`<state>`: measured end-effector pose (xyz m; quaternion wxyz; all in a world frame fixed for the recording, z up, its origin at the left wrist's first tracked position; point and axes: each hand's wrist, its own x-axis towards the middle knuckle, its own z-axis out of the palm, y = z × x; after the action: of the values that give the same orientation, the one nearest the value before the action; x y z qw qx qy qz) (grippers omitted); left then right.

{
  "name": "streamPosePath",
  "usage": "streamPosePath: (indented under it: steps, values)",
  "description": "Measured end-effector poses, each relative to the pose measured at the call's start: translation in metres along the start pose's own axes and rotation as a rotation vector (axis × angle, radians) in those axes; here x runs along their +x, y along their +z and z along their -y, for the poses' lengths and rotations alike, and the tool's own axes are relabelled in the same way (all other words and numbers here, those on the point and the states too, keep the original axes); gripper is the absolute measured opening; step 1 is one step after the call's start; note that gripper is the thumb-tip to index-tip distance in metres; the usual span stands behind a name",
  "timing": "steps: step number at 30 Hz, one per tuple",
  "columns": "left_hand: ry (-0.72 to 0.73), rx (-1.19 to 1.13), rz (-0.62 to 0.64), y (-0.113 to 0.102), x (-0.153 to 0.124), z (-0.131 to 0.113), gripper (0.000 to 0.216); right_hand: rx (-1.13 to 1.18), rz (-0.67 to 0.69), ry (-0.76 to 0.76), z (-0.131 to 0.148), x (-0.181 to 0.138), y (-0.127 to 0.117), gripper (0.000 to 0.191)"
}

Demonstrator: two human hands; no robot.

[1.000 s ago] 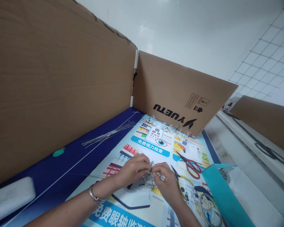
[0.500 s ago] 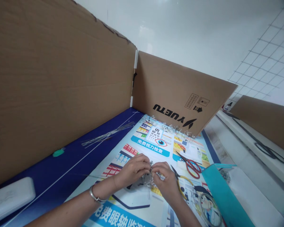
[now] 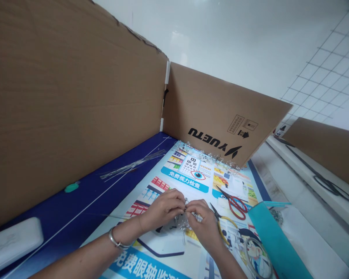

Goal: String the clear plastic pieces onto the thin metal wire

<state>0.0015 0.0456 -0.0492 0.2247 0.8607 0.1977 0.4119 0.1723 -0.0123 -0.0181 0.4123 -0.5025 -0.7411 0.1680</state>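
Note:
My left hand (image 3: 163, 209) and my right hand (image 3: 204, 221) meet over a printed poster (image 3: 174, 255) on the table. Both pinch a small piece of clear beads strung on thin wire (image 3: 182, 221), which hangs between the fingertips just above the poster. A metal bangle sits on my left wrist. Right of my right hand lie yellow-handled pliers (image 3: 221, 221) and red-handled scissors (image 3: 234, 201).
Cardboard walls (image 3: 75, 97) close off the left and back. A bundle of thin wires (image 3: 132, 166), a green bit (image 3: 71, 188) and a white case (image 3: 11, 242) lie on the blue cloth. Loose clear beads (image 3: 212, 157) line the back wall. A teal bag (image 3: 275, 240) stands at right.
The beaded wire piece has sunk slightly between my fingertips and my fingers have shifted a little around it. Nothing else has moved.

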Motion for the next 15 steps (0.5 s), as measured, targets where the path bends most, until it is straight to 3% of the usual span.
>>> streamPosePath:
  steps: [15]
  values:
    - [0.052,0.098,-0.014,0.0037,-0.0032,0.0036,0.017,-0.188,0.081,-0.080,0.0043,0.0001,-0.0068,0.023]
